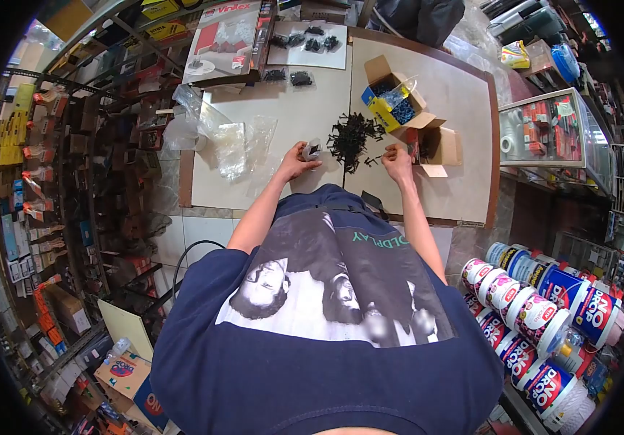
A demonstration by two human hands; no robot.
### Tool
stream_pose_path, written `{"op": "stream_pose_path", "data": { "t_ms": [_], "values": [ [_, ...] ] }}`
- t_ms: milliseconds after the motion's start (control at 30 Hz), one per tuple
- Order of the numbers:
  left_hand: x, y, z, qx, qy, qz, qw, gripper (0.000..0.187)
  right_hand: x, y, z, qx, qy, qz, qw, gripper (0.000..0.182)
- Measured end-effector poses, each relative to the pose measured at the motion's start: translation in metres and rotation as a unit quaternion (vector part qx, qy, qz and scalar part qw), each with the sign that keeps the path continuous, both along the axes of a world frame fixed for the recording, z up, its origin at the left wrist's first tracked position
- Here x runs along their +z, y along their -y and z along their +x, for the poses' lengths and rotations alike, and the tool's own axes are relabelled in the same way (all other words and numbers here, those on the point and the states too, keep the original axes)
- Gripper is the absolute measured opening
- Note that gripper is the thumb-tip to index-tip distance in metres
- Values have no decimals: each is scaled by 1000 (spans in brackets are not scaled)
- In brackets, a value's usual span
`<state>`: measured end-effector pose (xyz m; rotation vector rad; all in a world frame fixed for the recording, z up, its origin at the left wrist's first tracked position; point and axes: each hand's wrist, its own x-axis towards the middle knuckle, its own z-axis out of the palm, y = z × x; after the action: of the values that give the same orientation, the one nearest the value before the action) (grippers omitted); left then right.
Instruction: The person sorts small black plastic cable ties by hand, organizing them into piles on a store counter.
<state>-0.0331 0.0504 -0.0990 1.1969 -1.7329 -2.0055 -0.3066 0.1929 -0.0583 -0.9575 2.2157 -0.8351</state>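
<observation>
My left hand (299, 162) is closed round a small clear plastic bag (312, 150) with a few dark pieces inside. Just right of the bag lies a loose pile of black screw-like pieces (352, 141) on the pale table (294, 109). At the pile's right edge my right hand (397, 161) has its fingers pinched together, near some stray black pieces; what is between the fingertips is too small to make out. Flat clear bags (232, 148) lie to the left of my left hand.
An open yellow box (391, 109) of dark pieces and an open brown carton (439, 147) stand right of the pile. Filled bags lie on a white sheet (330, 56) at the back. A large Vinilex box (223, 43) is back left; paint buckets (536, 319) stand lower right.
</observation>
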Motion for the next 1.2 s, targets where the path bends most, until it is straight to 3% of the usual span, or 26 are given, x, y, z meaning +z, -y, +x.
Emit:
{"op": "stream_pose_path", "data": {
  "t_ms": [267, 467, 767, 900, 1000, 1100, 1200],
  "values": [
    [-5, -1, 0, 10, -13, 12, 1000, 62, -17, -6, 19, 44, -52, 47, 997, 27],
    [-7, -1, 1, 7, -16, 23, 1000, 63, -19, -17, 17, 54, -116, -7, 992, 23],
    [-20, 1, 1, 8, -16, 18, 1000, 63, 10, -4, 20, -15, -45, -26, 999, 25],
    [-12, 0, 0, 5, -4, 15, 1000, 64, 37, 38, 47, 68, 55, -138, 986, 32],
    [-5, -1, 0, 10, -7, 10, 1000, 64, 56, 59, 73, 136, 148, -130, 971, 33],
    [0, -1, 0, 9, -9, 37, 999, 64, 64, 62, 84, 168, 156, -97, 968, 32],
    [-7, -1, 0, 9, -16, 22, 1000, 65, 52, 53, 72, 134, 125, -89, 979, 30]
  ]
}}
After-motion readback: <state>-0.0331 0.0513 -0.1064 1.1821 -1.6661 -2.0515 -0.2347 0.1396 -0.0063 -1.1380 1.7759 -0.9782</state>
